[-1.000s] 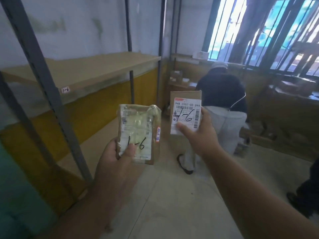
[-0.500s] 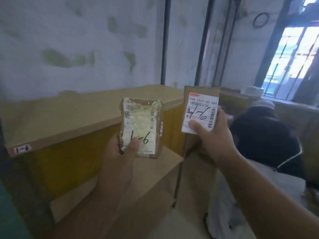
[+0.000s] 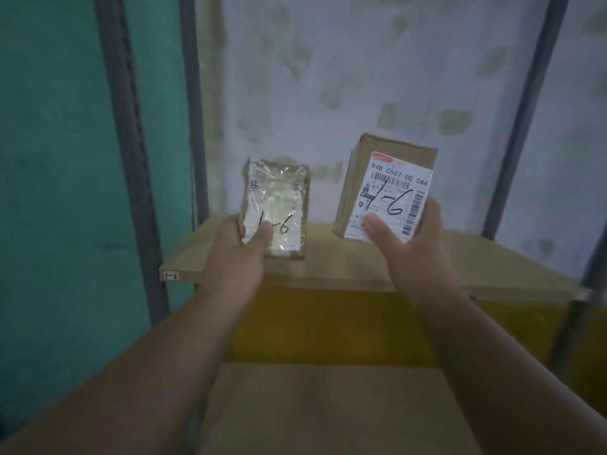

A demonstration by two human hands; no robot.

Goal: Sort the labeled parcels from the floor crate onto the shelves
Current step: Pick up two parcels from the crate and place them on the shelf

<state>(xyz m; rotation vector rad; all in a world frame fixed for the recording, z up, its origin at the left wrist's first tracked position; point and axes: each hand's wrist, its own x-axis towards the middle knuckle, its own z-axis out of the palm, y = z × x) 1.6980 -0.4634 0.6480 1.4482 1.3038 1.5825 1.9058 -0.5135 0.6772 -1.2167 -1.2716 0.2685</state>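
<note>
Two parcels in hand, both marked "1-6" by pen. Taped parcel [image 3: 275, 211], small, wrapped in shiny clear tape, is held upright in the left hand [image 3: 241, 246]: thumb pressed across its front near the handwriting, fingers curled behind, out of sight. Cardboard parcel [image 3: 386, 192], larger, with a white barcode label, is held upright in the right hand [image 3: 409, 244]: thumb on the label's lower edge, fingers wrapped round the right side and back. Both sit raised above the front part of the upper shelf [image 3: 361, 267]; cannot tell whether either bottom edge touches the board, but they look just clear of it. A small tag [image 3: 171, 275] on the shelf's left front edge reads "1-6", matching both parcels, so the destination appears correct. Judgement on progress: picking and label-matching done for these two; setting down and letting go not yet done. The shelf board shows no other parcels in the visible stretch. The floor crate is out of frame, so the remaining count is unknown. Below, a lower shelf [image 3: 312, 405] of the same board. Grey metal uprights [image 3: 131, 159] frame the bay; patchy pale wall [image 3: 361, 77] behind, teal panel [image 3: 49, 159] to the left.
</note>
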